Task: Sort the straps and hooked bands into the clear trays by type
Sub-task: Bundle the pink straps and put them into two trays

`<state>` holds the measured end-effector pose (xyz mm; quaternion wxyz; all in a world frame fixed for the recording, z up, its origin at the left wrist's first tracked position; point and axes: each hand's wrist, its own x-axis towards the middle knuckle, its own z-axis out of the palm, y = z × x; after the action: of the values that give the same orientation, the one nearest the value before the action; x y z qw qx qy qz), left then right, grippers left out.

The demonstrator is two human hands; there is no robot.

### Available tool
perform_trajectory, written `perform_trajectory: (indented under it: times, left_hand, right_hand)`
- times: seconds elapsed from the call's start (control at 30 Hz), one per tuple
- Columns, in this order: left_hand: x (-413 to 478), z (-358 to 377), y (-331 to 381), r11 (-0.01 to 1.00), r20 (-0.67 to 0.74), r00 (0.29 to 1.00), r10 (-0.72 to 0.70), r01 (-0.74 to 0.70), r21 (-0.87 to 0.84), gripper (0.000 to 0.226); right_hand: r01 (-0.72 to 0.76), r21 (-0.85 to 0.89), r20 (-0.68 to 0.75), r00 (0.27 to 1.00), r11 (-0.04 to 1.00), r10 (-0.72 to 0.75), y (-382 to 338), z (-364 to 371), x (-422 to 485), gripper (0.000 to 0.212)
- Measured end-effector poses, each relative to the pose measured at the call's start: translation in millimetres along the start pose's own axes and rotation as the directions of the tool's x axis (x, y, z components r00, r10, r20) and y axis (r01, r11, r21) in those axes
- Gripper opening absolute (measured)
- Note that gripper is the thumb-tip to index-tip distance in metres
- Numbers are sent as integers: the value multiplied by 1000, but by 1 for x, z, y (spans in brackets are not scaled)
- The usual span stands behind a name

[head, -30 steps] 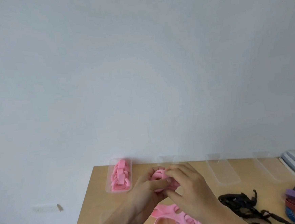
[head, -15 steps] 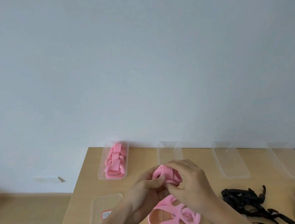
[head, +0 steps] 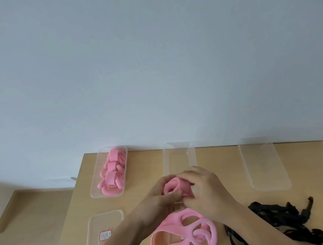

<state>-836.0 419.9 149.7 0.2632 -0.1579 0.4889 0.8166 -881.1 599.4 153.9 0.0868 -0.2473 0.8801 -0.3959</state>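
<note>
Rolled pink strap (head: pixel 178 184): mid-surface, between both hands; the coil's open end faces the front-left corner.
Left hand (head: pixel 157 198): fingers curled round the strap, thumb pressing its near side.
Right hand (head: pixel 207 194): fingers curled over its top.
Loose pink straps (head: pixel 185 234): at the front edge, long axis left to right.
Far-left tray (head: pixel 93 185): holds pink rolls, long axis front to back.
Black hooked bands (head: pixel 276 214): heaped towards the right edge.

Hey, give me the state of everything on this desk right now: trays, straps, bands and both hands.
Far-left clear plastic tray: holds rolled pink straps.
Middle clear tray: empty, partly hidden by hands.
Right clear tray: empty.
Labelled clear tray: empty.
Held pink strap: rolled up, gripped by left hand and right hand.
Loose pink strap: lying unrolled.
Black hooked bands: tangled pile, unsorted.
</note>
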Motion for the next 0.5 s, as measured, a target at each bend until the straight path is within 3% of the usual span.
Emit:
perform_trajectory:
  times: [0.07,0.17,0.27,0.4,0.5]
  left_hand:
    - [12,3,4,959,-191,976,106,-49,280,56]
    - [31,-4,7,790,-434,841,322,15,613,31]
    - [49,-13,2,756,-528,796,297,142,639,16]
    - [61,-20,-7,778,-581,764,281,173,604,11]
    - [63,-23,-9,792,-583,760,287,154,591,10]
  right_hand:
    - [-23,-31,-60,998,999,21,14,-9,15,41]
    - [0,-245,-92,996,970,-23,39,-12,45,39]
    - [42,-368,-23,998,929,-54,53,3,71,25]
    - [116,-412,23,993,904,-116,58,22,90,27]
    - [58,-447,-12,997,893,-70,63,28,98,32]
